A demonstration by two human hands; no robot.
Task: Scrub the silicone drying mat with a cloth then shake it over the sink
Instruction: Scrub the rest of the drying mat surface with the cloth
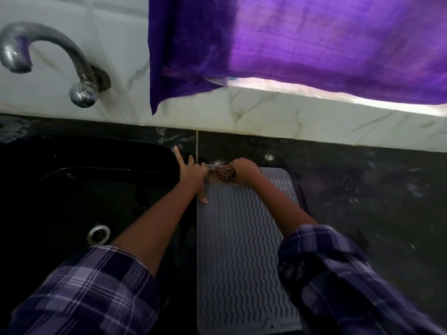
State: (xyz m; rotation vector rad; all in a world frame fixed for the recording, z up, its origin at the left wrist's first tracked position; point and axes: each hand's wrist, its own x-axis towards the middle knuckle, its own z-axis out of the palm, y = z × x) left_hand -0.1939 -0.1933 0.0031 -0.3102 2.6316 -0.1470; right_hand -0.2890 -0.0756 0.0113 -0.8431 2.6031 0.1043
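A grey silicone drying mat [239,238] with wavy ridges lies flat on the dark counter, just right of the black sink [72,189]. My right hand [244,169] is closed on a small brown patterned cloth [225,173] and presses it onto the mat's far left corner. My left hand [193,172] rests at that same corner, thumb down on the mat's left edge and index finger stretched toward the sink rim. It touches the mat; whether it grips the edge I cannot tell.
A curved metal tap [48,59] comes out of the white marble wall above the sink, whose steel drain [98,234] shows below. A purple cloth [290,44] hangs over the window ledge. Dark counter [362,189] extends right of the mat.
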